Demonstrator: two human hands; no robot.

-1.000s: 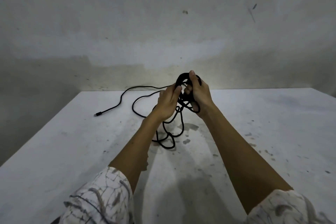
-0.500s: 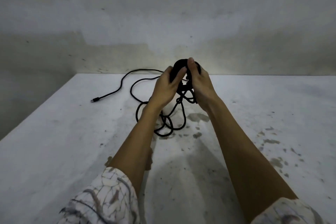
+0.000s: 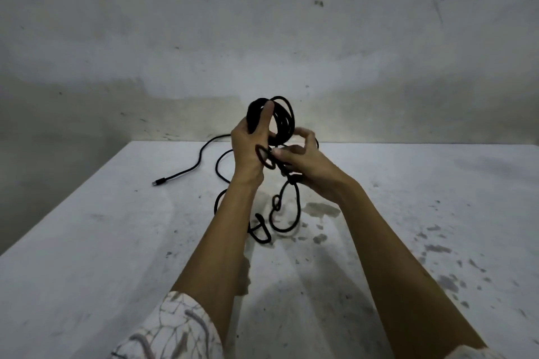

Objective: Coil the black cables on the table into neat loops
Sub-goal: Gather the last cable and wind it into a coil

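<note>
A black cable is partly wound into a coil (image 3: pixel 284 119) that I hold up above the table. My left hand (image 3: pixel 250 151) grips the coil, thumb pressed on its left side. My right hand (image 3: pixel 303 163) pinches the loose strand just below the coil. From there the tangled strand (image 3: pixel 287 207) hangs in twisted loops down onto the table. The remaining cable trails left across the table to its plug end (image 3: pixel 159 182).
The white table (image 3: pixel 116 242) is stained with dark spots, mostly on the right side (image 3: pixel 437 248). Its far edge meets a bare grey wall (image 3: pixel 262 38). The left table edge drops to a dark floor.
The coil passed from my right hand into my left, which now holds it higher. My right hand dropped below it and took the hanging strand. The coil's loops spread wider.
</note>
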